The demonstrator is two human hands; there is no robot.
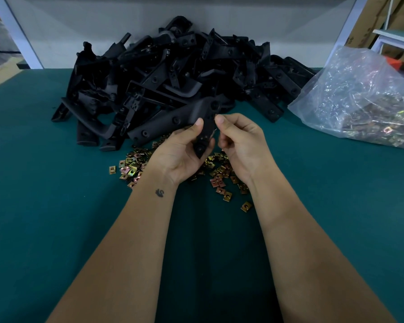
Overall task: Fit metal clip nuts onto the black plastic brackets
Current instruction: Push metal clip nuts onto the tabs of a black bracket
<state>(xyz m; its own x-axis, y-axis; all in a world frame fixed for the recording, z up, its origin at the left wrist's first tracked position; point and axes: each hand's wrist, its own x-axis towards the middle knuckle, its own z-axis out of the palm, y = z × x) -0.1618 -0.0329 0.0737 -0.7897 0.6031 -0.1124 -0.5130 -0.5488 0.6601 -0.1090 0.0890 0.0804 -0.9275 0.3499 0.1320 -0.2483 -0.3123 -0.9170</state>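
My left hand (181,152) grips a black plastic bracket (205,130) above the table, thumb on its near face. My right hand (239,144) is right beside it, thumb and fingers curled against the bracket's right edge; a clip nut between them is mostly hidden. Several loose brass-coloured clip nuts (219,177) lie scattered on the green table under both hands. A big pile of black brackets (173,75) is heaped behind.
A clear plastic bag (359,99) full of clip nuts lies at the right on the green table (56,206). A white wall panel stands behind the pile. Cardboard boxes stand at far right and far left.
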